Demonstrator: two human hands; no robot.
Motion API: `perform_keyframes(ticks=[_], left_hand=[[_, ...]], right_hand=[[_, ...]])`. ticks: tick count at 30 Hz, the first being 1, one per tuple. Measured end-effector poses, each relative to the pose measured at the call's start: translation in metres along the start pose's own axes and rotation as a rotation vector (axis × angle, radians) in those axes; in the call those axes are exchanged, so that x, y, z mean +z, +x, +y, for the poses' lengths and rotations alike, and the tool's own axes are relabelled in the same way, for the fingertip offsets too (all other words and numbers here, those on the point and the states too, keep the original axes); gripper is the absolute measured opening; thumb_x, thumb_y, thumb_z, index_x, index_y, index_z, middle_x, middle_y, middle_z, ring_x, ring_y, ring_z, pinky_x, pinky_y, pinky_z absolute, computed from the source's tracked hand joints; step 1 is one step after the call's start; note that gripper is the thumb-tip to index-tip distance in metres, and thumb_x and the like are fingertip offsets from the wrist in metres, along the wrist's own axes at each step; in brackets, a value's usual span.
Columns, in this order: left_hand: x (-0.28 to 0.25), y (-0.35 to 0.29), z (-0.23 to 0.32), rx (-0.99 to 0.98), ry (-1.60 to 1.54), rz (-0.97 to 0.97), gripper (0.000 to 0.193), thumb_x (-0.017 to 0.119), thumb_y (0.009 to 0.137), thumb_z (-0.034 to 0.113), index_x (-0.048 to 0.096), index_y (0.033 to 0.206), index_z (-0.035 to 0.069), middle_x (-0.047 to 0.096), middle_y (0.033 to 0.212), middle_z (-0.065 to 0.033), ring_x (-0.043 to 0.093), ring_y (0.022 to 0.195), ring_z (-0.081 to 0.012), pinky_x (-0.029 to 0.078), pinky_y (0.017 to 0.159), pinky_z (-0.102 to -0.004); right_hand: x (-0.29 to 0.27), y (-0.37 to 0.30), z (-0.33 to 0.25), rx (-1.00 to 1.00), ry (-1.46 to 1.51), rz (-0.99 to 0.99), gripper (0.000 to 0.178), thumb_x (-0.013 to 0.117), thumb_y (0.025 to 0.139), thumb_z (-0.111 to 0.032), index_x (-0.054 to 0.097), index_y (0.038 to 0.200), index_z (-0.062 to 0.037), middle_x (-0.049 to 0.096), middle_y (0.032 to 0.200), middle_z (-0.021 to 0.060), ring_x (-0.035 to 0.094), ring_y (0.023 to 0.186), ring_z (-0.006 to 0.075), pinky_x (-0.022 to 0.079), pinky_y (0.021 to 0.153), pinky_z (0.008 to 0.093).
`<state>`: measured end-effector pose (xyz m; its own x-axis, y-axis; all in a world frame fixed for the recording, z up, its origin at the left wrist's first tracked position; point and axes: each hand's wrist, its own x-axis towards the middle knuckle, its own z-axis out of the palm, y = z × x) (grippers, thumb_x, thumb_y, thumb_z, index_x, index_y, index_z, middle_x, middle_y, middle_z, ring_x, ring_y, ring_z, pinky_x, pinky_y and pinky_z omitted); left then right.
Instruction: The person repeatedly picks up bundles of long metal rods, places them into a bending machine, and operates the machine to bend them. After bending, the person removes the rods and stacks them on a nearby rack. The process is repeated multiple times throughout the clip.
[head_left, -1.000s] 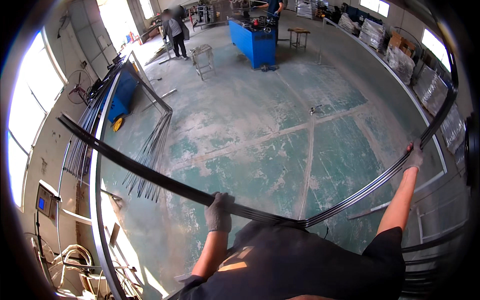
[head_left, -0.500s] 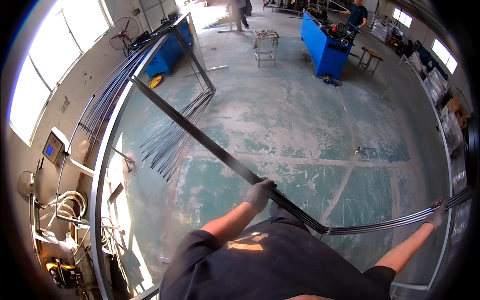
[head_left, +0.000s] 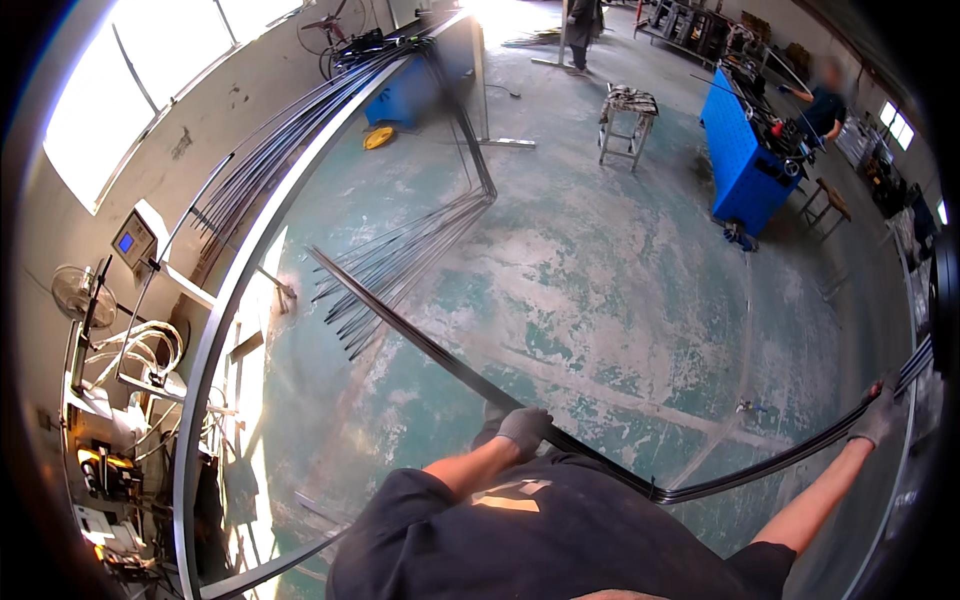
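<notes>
A long bundle of thin dark metal rods (head_left: 440,352), bent at an angle in front of my body, runs across me. Around its middle my left hand (head_left: 524,428), in a grey glove, is closed. Out at the far right, my gloved right hand (head_left: 876,414) grips the bundle's other arm. The bundle's left end points toward the grey metal frame (head_left: 262,240) and ends in the air short of it. Beyond that end, more bent rods (head_left: 470,150) hang from the frame's far part, their lower ends fanned out over the floor.
Several more rods lean along the window wall. A control box (head_left: 133,240) and coiled hoses (head_left: 150,345) are at left. Farther off are a stool (head_left: 628,115), a blue workbench (head_left: 742,160) with a person beside it, and a yellow object (head_left: 378,138) on the floor.
My view has turned left, so the stool and workbench appear farther right. The bundle's left end has drawn away from the grey frame toward me; both hands keep their grip.
</notes>
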<state>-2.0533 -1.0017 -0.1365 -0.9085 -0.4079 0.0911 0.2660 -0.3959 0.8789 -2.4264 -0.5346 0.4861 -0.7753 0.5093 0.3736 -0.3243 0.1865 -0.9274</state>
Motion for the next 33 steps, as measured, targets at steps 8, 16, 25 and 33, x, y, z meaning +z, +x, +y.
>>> perform_keyframes(ticks=[8, 16, 25, 33], left_hand=[[-0.137, 0.141, 0.070, -0.663, -0.740, 0.795, 0.023, 0.058, 0.093, 0.027, 0.071, 0.106, 0.013, 0.071, 0.110, -0.0096, 0.066, 0.108, -0.0282, 0.052, 0.091, -0.0414], [-0.248, 0.255, 0.208, -0.470, -0.886, 1.060, 0.021, 0.058, 0.098, 0.014, 0.060, 0.113, -0.001, 0.065, 0.110, -0.0152, 0.062, 0.106, -0.0317, 0.048, 0.096, -0.0489], [-0.324, 0.321, 0.242, -0.229, -1.027, 1.237, 0.025, 0.052, 0.098, 0.010, 0.058, 0.121, 0.004, 0.068, 0.120, -0.0147, 0.063, 0.117, -0.0387, 0.046, 0.110, -0.0563], [-0.402, 0.429, 0.375, 0.192, -0.693, 1.220, 0.023, 0.062, 0.093, 0.009, 0.063, 0.116, 0.012, 0.071, 0.109, -0.0127, 0.067, 0.097, -0.0346, 0.056, 0.093, -0.0532]], right_hand=[[0.340, -0.062, 0.034, 0.060, 0.077, -0.365, 0.040, 0.070, 0.101, -0.044, 0.057, 0.085, -0.0093, 0.049, 0.065, -0.0039, 0.045, 0.052, 0.0054, 0.036, 0.045, 0.0239], [0.652, -0.174, -0.033, 0.021, 0.246, -0.635, 0.036, 0.070, 0.102, -0.038, 0.055, 0.085, -0.0092, 0.050, 0.066, -0.0032, 0.046, 0.051, 0.0063, 0.036, 0.044, 0.0255], [0.936, -0.270, -0.026, -0.019, 0.300, -0.796, 0.037, 0.071, 0.101, -0.041, 0.059, 0.084, -0.0097, 0.050, 0.064, -0.0044, 0.046, 0.049, 0.0063, 0.038, 0.042, 0.0260], [1.217, -0.497, 0.103, -0.345, -0.060, -1.021, 0.037, 0.064, 0.099, -0.045, 0.070, 0.099, -0.0088, 0.072, 0.092, 0.0244, 0.069, 0.092, 0.0478, 0.053, 0.076, 0.0544]])
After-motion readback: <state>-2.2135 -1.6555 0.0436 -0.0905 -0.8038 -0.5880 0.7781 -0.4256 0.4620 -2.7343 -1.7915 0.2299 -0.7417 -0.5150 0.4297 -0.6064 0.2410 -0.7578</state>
